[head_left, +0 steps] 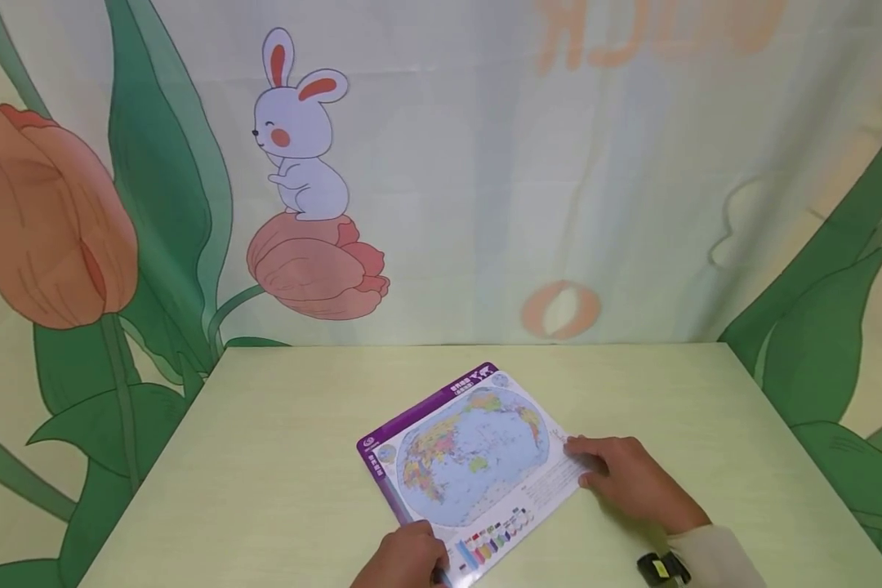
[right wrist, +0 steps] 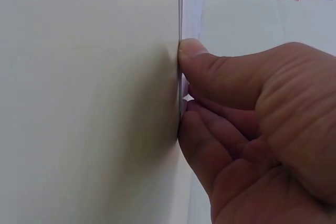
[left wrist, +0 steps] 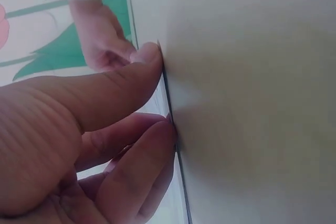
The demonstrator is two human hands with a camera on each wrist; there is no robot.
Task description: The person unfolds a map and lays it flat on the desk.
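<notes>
A thin, flat world map with a purple top border lies at a slant over the table, printed side up. My left hand holds its lower left edge, fingers bent. At the right edge, my right hand has its thumb and fingertips on the map. Seen edge-on in the left wrist view, the map is a thin dark line under the left thumb and fingertips. In the right wrist view the right thumb and the bent fingers meet the same thin sheet.
Under the map is a pale yellow table whose back edge meets a hanging cloth. The cloth carries a printed rabbit, tulips and large green leaves. A black band with a yellow patch is at the right wrist.
</notes>
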